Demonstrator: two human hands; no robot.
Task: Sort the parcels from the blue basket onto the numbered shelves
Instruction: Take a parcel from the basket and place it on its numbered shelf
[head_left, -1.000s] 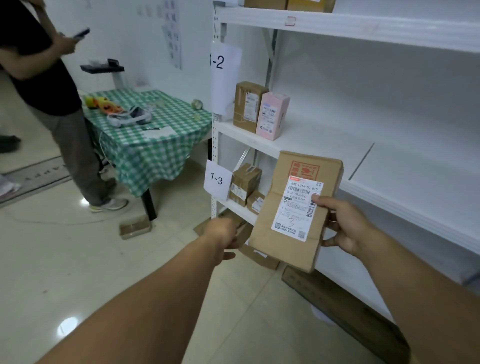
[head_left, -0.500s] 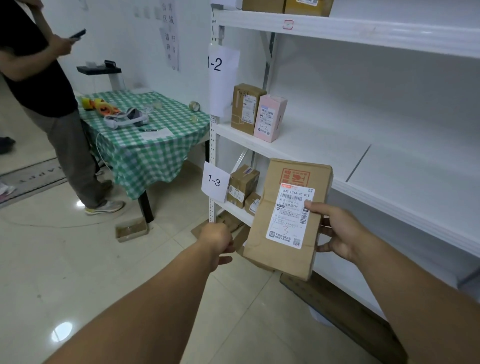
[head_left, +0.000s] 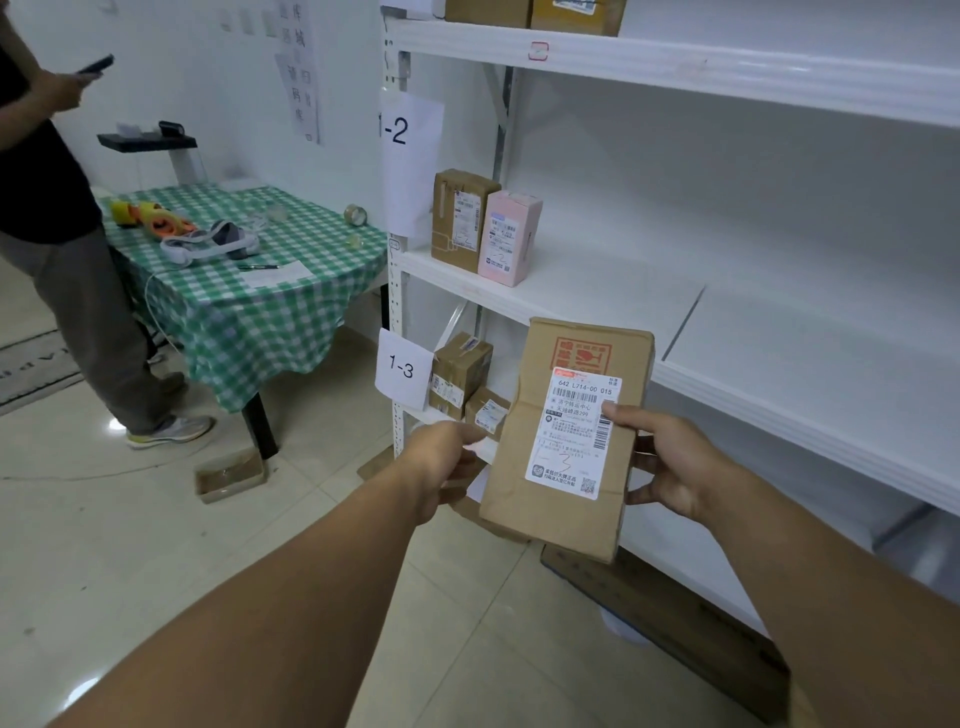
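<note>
Far left: a second person (head_left: 57, 249) in a dark top and grey trousers stands at the frame edge, a phone (head_left: 95, 64) in one raised hand. Beside them, a table with a green checked cloth (head_left: 249, 312) carries a tape dispenser (head_left: 156, 221), a white headset (head_left: 210, 245), a pen and a sheet of paper. A small open carton (head_left: 229, 475) lies on the tiled floor near the table leg.

Centre: white shelving unit with paper tags on its upright, "1-2" (head_left: 410, 156) above and "1-3" (head_left: 404, 370) below. On the 1-2 shelf (head_left: 571, 296), a brown box (head_left: 462, 221) and a pink box (head_left: 508, 239) stand upright, touching. On the 1-3 shelf, two small brown parcels (head_left: 460, 374) sit near the post.

The left hand (head_left: 441, 465) reaches toward the 1-3 shelf edge, fingers loosely curled; whether it holds anything cannot be told, as its fingers are hidden from this angle.

Right of it, the right hand (head_left: 675, 467) grips a flat brown parcel (head_left: 566, 441) by its right edge, thumb on the white shipping label (head_left: 574, 431), fingers behind. The parcel is held upright in the air in front of the lower shelf, label facing the camera, a red handwritten mark near the label's bottom.

Far right: long bare shelf boards run off frame.
</note>
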